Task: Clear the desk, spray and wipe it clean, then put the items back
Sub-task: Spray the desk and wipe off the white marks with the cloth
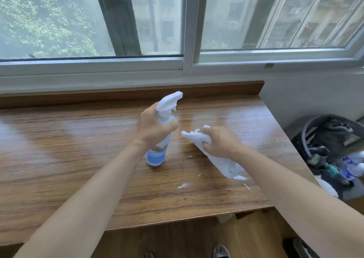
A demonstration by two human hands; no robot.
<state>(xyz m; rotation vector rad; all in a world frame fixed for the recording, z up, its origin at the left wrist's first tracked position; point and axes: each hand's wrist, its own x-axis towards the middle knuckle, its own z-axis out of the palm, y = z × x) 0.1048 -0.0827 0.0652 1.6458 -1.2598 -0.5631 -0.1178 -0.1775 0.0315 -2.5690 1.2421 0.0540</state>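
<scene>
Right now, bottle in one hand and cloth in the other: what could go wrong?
1. The spray bottle nozzle points toward the window, so mist may land on the glass rather than the desk.
2. The cloth is bunched in the right hand, so it may miss the white flecks near the front edge.

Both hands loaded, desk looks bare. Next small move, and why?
Probably squeeze the trigger. The left hand grips the spray bottle with its nozzle aimed away over the desk; the right hand holds the white cloth bunched and ready. White smears remain near the front edge, so wiping likely follows there.
</scene>
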